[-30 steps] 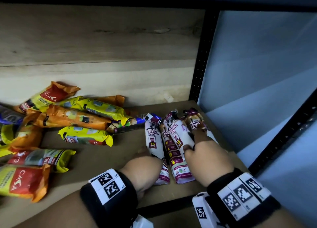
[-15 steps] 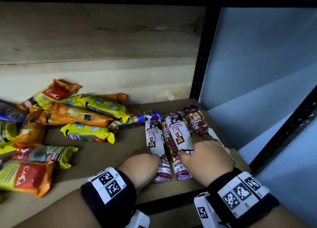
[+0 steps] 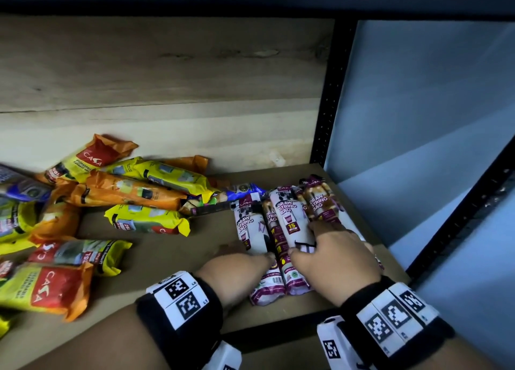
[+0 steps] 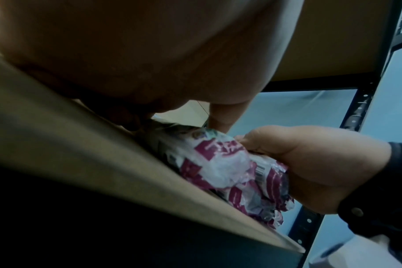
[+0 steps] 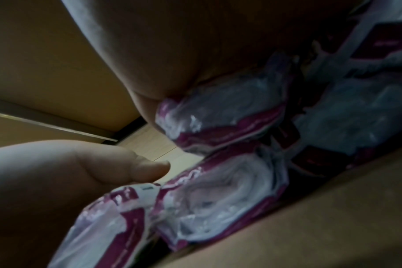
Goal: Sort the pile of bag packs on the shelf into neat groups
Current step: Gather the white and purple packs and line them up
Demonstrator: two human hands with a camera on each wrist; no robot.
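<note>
Nearest me, my left hand (image 3: 237,269) lies low on the shelf board (image 3: 172,252) at about six o'clock, knuckles up, its fingers bent against the left side of the white and purple packs (image 3: 289,224); the head view shows the fingertips touching the leftmost pack, but I cannot tell whether they truly curl round it. Just to its right, at about five o'clock, my right hand (image 3: 337,249) rests palm down on top of the same packs, fingers spread and fairly straight across them, the thumb (image 4: 259,143) pressed against the near end of a pack, so it presses rather than grips. The packs lie side by side, touching, long ways pointing toward twelve o'clock, their crumpled near ends (image 5: 220,197) close to the front edge of the board. Farther off, from nine to eleven o'clock, the yellow and orange packs (image 3: 125,191) lie in a loose heap, overlapping at odd angles, with a blue pack (image 3: 242,189) between that heap and the far ends of my row. Beyond stands the pale wooden back wall (image 3: 167,77), and at one o'clock the black upright post (image 3: 328,96).
</note>
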